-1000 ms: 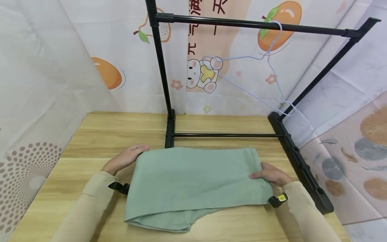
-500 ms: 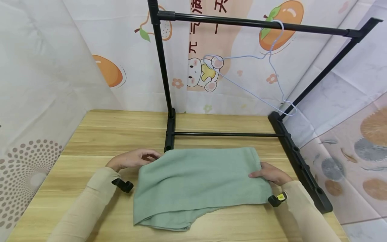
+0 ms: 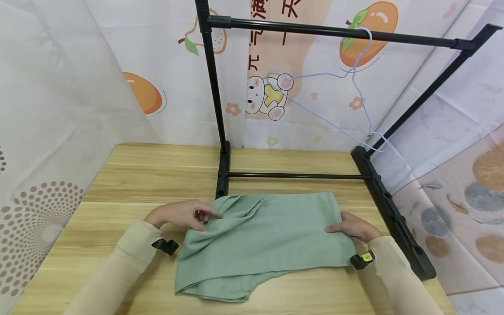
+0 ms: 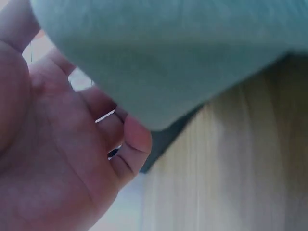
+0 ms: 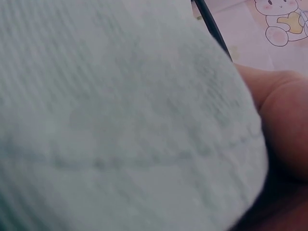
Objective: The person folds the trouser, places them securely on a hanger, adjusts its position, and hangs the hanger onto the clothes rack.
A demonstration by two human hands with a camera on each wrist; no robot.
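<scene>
Folded green trousers (image 3: 271, 236) lie on the wooden table before me. My left hand (image 3: 183, 215) is at their upper left corner, its fingers curled at the cloth, which is raised and wrinkled there. In the left wrist view the cloth (image 4: 159, 62) hangs in front of my curled fingers (image 4: 137, 134), partly covering them. At the right end my right hand (image 3: 354, 226) grips the hem, thumb on top and the other fingers underneath, hidden. The right wrist view is mostly filled by the blurred, stitched cloth (image 5: 120, 106), with part of the hand (image 5: 288, 120) at its right.
Behind the trousers stands a black clothes rack (image 3: 295, 176) with a low crossbar. A pale blue wire hanger (image 3: 315, 111) hangs from its top bar (image 3: 283, 25). Printed sheets (image 3: 177, 127) enclose the wooden table (image 3: 165, 175) at the back and sides.
My left hand has moved right from the trousers' left edge, pushing the upper left corner inward and wrinkling it. The right hand has kept its grip in the same place.
</scene>
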